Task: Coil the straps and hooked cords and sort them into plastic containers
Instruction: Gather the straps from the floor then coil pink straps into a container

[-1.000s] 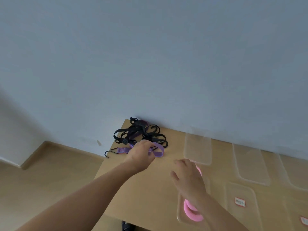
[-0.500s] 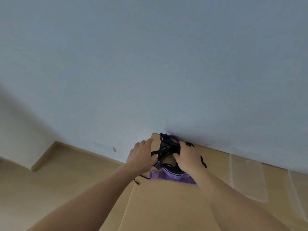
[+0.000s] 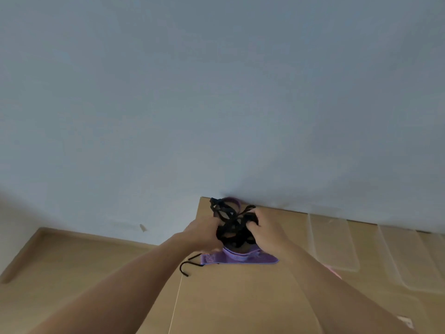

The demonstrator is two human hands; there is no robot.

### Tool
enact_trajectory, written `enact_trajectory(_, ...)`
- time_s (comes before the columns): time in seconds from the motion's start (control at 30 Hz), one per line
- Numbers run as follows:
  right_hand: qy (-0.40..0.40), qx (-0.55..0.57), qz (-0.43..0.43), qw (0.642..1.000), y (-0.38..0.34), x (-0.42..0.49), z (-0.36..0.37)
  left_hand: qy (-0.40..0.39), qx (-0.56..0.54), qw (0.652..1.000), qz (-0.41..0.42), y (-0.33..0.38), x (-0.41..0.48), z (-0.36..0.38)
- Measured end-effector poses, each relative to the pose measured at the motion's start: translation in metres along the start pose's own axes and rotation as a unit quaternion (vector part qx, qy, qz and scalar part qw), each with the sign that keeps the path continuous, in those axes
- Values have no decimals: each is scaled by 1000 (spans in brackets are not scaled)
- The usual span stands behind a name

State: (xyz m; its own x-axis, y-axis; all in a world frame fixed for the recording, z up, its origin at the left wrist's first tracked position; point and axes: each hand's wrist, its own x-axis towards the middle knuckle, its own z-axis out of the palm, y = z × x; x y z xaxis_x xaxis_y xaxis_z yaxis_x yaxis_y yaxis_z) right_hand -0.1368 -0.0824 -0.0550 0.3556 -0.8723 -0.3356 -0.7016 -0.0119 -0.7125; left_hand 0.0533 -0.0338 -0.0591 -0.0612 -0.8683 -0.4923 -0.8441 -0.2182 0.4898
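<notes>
At the far corner of the tabletop (image 3: 240,300), hard against the wall (image 3: 216,104), both hands are buried in a tangle of black hooked cords (image 3: 234,225). The left hand (image 3: 202,233) grips it from 9 o'clock and the right hand (image 3: 267,231) from 3 o'clock, the fingers of both curled into the loops. A purple strap (image 3: 243,258) lies flat at 6 o'clock of the tangle, its black hook (image 3: 186,266) hanging over the table's edge at 8 o'clock. Clear plastic containers (image 3: 332,242) sit out towards 3 o'clock.
</notes>
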Motion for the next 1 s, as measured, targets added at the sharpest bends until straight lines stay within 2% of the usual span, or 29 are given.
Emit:
enact_trajectory(0.13,-82,108,-77,988,7,-13,-5,55,-241,968,39,38,-7,-34)
enact_trajectory(0.2,-76,177,-110,975,6,-15,-10,41,-335,938,80,59,-11,-50)
enact_trajectory(0.3,18,243,-95,965,-7,-13,-24,-3,-430,894,126,80,-13,-64)
enact_trajectory(0.43,170,278,-31,945,-20,-9,-56,62,-430,891,129,74,-3,-64)
enact_trajectory(0.5,193,313,-22,929,-23,-11,-74,90,-386,912,105,62,3,-50)
enact_trajectory(0.6,172,439,-25,881,-28,-21,-88,108,-285,949,78,49,7,-18)
enact_trajectory(0.67,159,463,-31,871,-32,-29,-91,76,-154,981,85,40,7,2)
enact_trajectory(0.7,154,469,-29,869,-32,-31,-91,46,-43,993,103,35,7,12)
enact_trajectory(0.73,150,476,-18,866,-32,-33,-92,11,92,989,115,29,7,22)
enact_trajectory(0.77,149,482,2,864,-31,-35,-92,-13,221,967,126,22,8,31)
enact_trajectory(0.83,152,483,40,862,-27,-37,-90,-10,378,914,146,15,10,44)
enact_trajectory(0.9,156,474,61,864,-23,-39,-87,30,428,886,175,14,13,53)
enact_trajectory(0.93,156,470,68,866,-21,-40,-86,46,424,885,187,16,15,54)
enact_trajectory(1.0,151,466,73,869,-18,-41,-85,53,334,925,174,18,18,48)
